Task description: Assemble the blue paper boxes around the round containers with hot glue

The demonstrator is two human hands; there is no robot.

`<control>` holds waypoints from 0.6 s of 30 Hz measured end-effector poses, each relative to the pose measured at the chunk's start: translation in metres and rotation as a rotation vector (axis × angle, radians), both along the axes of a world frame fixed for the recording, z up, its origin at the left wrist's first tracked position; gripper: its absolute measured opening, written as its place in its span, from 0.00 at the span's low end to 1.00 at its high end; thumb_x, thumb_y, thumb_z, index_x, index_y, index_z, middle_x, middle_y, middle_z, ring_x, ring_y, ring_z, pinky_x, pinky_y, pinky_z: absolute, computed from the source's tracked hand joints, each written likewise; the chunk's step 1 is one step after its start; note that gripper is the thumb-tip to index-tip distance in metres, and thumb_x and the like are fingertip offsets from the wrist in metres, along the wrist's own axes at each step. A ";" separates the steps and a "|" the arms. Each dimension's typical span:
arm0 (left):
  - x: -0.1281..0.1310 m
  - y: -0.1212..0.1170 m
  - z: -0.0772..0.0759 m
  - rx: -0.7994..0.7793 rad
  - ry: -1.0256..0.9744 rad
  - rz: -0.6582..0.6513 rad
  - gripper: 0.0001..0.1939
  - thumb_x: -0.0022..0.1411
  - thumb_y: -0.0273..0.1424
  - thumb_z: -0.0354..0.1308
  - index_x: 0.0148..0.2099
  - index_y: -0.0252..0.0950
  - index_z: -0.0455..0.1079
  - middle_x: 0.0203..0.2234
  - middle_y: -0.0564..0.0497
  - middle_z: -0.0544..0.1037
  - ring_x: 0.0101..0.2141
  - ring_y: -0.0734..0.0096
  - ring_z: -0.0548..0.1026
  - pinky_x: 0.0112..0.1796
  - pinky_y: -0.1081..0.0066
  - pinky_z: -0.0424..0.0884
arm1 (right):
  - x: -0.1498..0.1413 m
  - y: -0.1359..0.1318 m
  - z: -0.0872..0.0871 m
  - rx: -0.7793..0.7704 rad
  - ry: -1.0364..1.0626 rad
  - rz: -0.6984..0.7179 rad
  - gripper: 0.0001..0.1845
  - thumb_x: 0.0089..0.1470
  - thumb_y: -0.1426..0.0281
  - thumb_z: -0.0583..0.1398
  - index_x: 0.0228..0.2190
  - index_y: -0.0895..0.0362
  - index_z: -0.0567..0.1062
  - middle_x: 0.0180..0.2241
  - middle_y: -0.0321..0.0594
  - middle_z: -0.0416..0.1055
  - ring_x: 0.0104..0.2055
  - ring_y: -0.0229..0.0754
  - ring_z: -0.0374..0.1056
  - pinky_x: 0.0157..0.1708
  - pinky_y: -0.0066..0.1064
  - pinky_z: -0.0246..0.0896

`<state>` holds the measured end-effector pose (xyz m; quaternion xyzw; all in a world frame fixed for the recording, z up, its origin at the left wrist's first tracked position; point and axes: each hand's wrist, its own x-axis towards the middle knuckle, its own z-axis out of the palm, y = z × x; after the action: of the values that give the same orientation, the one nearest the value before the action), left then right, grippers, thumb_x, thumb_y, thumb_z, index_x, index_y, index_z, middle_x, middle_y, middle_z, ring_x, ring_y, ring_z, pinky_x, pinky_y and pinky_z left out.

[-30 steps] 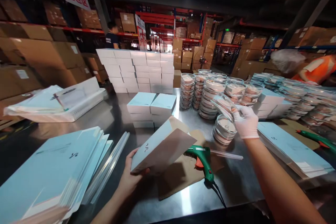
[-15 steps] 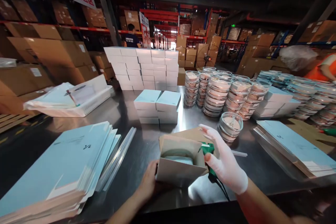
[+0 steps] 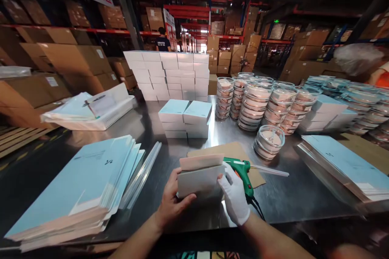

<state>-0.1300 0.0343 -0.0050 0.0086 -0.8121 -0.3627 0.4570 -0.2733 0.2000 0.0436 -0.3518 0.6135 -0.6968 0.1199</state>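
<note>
Flaps of the small carton point(image 3: 199, 178) now folded down, no longer standing open as half a second ago; gloved right hand point(image 3: 235, 198) now pressing at its right edge.

Being held just above the steel table point(image 3: 288, 198), close to the body, between both hands. Left hand point(image 3: 173, 200), bare, curling round the carton's left side and underside, thumb lying along the lower front. Right hand, white-gloved, fingers partly closed against the right end. Lying just beyond the right hand: green glue gun point(image 3: 243, 172), resting on a cardboard sheet point(image 3: 217, 151). Standing nearby: short stack of clear round containers point(image 3: 269, 141). Sitting at left: pile of flat blue cartons point(image 3: 75, 186).
</note>
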 end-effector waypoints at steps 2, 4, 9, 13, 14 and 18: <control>0.000 0.004 -0.006 0.096 0.079 0.044 0.34 0.68 0.48 0.62 0.71 0.46 0.59 0.60 0.41 0.67 0.57 0.59 0.73 0.54 0.65 0.74 | 0.000 -0.012 0.000 -0.001 -0.033 -0.173 0.21 0.56 0.59 0.63 0.49 0.56 0.74 0.51 0.49 0.75 0.54 0.52 0.73 0.60 0.47 0.68; 0.001 0.003 -0.017 0.096 0.088 0.037 0.36 0.68 0.50 0.62 0.72 0.47 0.58 0.64 0.40 0.65 0.62 0.57 0.69 0.57 0.63 0.72 | -0.003 -0.019 -0.004 -0.017 -0.035 -0.246 0.26 0.53 0.63 0.62 0.53 0.55 0.70 0.51 0.48 0.74 0.54 0.50 0.72 0.59 0.46 0.68; -0.003 -0.012 -0.017 0.098 0.000 0.007 0.26 0.60 0.51 0.70 0.55 0.44 0.77 0.49 0.44 0.76 0.58 0.54 0.71 0.55 0.62 0.71 | -0.049 0.006 -0.002 0.159 0.269 -0.217 0.26 0.61 0.57 0.57 0.56 0.57 0.69 0.56 0.55 0.72 0.56 0.53 0.72 0.57 0.47 0.68; -0.009 -0.017 0.002 0.395 0.018 0.019 0.30 0.51 0.55 0.74 0.48 0.39 0.81 0.51 0.42 0.74 0.55 0.52 0.74 0.51 0.64 0.72 | -0.103 0.049 -0.006 0.919 0.422 -0.280 0.23 0.55 0.57 0.63 0.45 0.61 0.78 0.46 0.62 0.76 0.51 0.66 0.72 0.52 0.55 0.65; -0.010 -0.016 0.006 0.454 0.021 0.037 0.31 0.50 0.57 0.74 0.47 0.39 0.82 0.51 0.41 0.75 0.56 0.50 0.73 0.52 0.63 0.72 | -0.112 0.057 -0.011 1.028 0.351 -0.203 0.22 0.53 0.57 0.65 0.43 0.60 0.79 0.45 0.61 0.77 0.49 0.67 0.74 0.50 0.53 0.66; -0.014 -0.011 0.026 0.537 0.029 0.076 0.32 0.51 0.59 0.71 0.46 0.38 0.81 0.46 0.43 0.76 0.53 0.50 0.73 0.51 0.63 0.71 | -0.124 0.068 -0.032 1.045 0.217 -0.095 0.19 0.52 0.65 0.64 0.45 0.59 0.78 0.45 0.54 0.80 0.48 0.62 0.76 0.47 0.45 0.69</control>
<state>-0.1443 0.0229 0.0211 0.1547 -0.6792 -0.5479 0.4632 -0.3972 0.2676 0.0114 -0.2871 0.9026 -0.2631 0.1835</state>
